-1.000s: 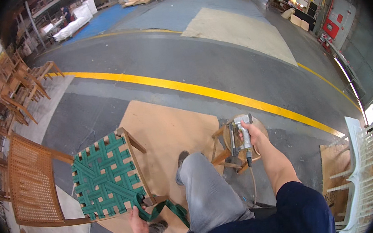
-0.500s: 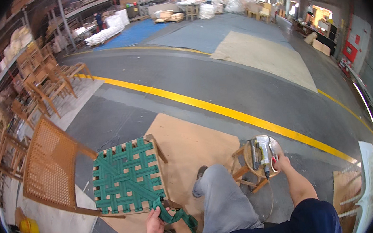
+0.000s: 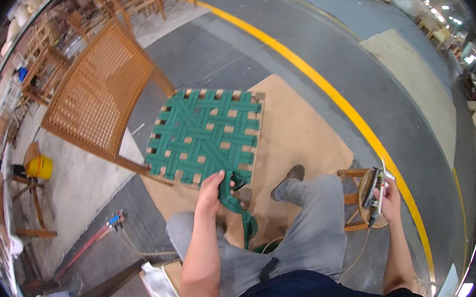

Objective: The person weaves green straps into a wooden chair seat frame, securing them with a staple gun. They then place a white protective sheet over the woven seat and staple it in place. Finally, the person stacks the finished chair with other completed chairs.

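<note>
A wooden chair with a woven cane back (image 3: 103, 84) stands at my left. Green webbing (image 3: 208, 131) is interlaced across its seat frame, with one strip running diagonally. My left hand (image 3: 212, 192) is closed around the loose green webbing strap (image 3: 230, 202) at the seat's near corner; the strap's tail hangs down between my legs. On my right, my right hand (image 3: 390, 197) grips scissors (image 3: 387, 175), their silver blades pointing up, above a small round stool (image 3: 363, 194). A staple gun (image 3: 374, 207) with a hose lies on that stool, partly hidden by the hand.
Brown cardboard (image 3: 298, 120) covers the floor under the chair and my feet. More wooden chair frames (image 3: 132, 1) stand at the far left. A yellow bucket (image 3: 39, 167) is at left, and an air tool with a red hose (image 3: 94, 235) lies on the floor. A yellow line (image 3: 323, 83) crosses the floor.
My view has turned down and left. My right hand has lifted the scissors from the stool top. My left hand still holds the strap, now closer against the seat edge.
</note>
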Demonstrator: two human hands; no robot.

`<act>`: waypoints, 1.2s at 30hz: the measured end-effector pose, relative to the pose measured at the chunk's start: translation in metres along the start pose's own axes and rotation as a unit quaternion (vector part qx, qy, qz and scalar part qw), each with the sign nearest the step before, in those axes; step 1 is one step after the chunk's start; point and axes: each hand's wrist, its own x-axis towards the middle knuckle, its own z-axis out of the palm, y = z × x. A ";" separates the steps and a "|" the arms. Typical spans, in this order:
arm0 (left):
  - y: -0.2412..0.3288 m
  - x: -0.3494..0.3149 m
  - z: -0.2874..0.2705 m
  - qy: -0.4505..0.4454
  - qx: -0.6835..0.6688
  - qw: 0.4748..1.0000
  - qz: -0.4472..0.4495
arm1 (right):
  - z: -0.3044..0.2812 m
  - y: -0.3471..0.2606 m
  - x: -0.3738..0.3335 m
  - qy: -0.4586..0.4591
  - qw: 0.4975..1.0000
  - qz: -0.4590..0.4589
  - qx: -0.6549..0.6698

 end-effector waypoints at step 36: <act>-0.076 -0.038 0.043 -0.140 0.375 0.916 0.038 | 0.058 -0.028 0.009 0.159 0.974 0.037 -0.156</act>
